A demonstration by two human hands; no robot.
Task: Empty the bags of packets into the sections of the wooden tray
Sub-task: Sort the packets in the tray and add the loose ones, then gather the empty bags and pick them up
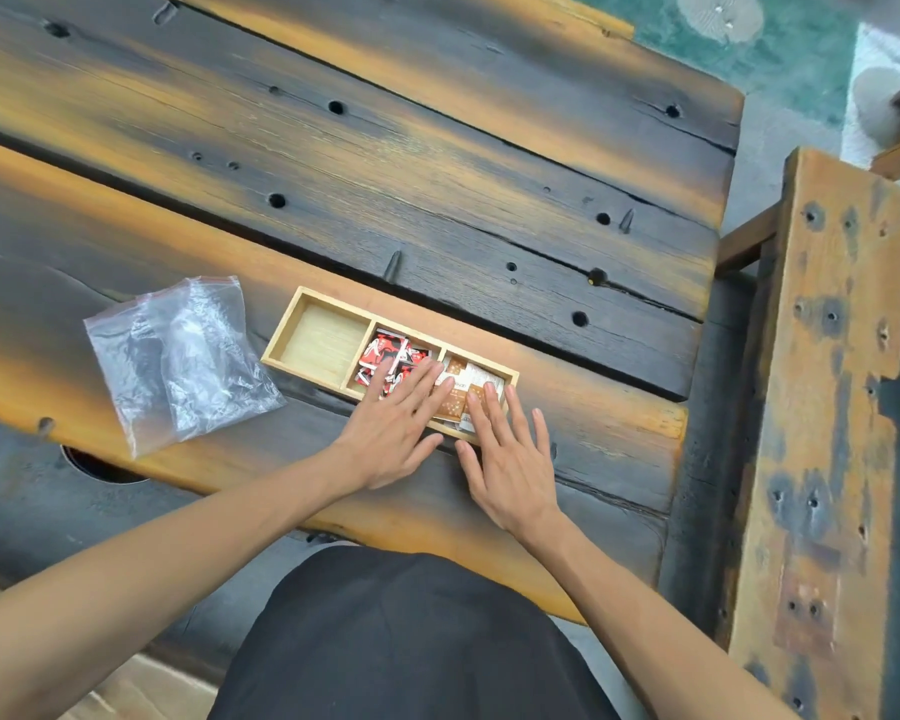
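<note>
The wooden tray (pixel 302 311) sits on the dark plank table (pixel 437 163), angled so its far-left end points away from the person, and it is split into three sections. From the head camera, the left section of the tray is bare, showing only its pale floor. The middle section holds a heap of red, black and white packets (pixel 388 353). The right section holds brown and white packets (pixel 471 379).

Both hands are on the tray's near side now. The left hand (pixel 393 433) lies flat with its fingers straight and spread, the fingertips resting on the red packets and across the divider toward the right section; it grips nothing. The right hand (pixel 507 459) lies flat too, fingers straight, its tips pressing on the brown and white packets, its thumb against the tray's near wall; it grips nothing either.

Left of the tray, just apart from it, two clear plastic bags (pixel 178 361) with red zip strips lie crumpled and overlapping on the table, looking empty.

The table is rough, charred-looking wood streaked orange, dotted with round holes and pegs. Right of the tray, beyond the table's edge, stands a weathered wooden bench (pixel 832 407) of the same finish. Past the tray's far side, a green patterned floor (pixel 780 59) shows.
</note>
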